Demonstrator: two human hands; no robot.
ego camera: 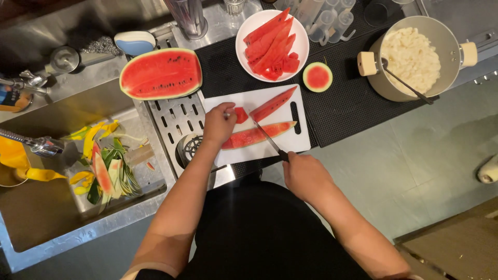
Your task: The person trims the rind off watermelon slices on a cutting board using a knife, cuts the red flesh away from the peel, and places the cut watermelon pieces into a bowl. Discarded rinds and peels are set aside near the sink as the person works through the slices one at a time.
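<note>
Cutting board [298, 139], white, laid on a black mat [342, 111]; taken as reference. On the board: a long watermelon slice [257, 135] with rind, pressed down at its left end by the left hand [219, 124], fingers curled over the fruit. A knife [267, 138] is gripped by the right hand [306, 173] at the board's near edge, fingers clenched round the handle, blade laid across the slice. A second slice [273, 104] lies further back on the board. Behind the board: a white plate [248, 31] of peeled slices. Left of the board: a watermelon half [161, 73]. Right of the board: a pot [441, 31] of pale food.
</note>
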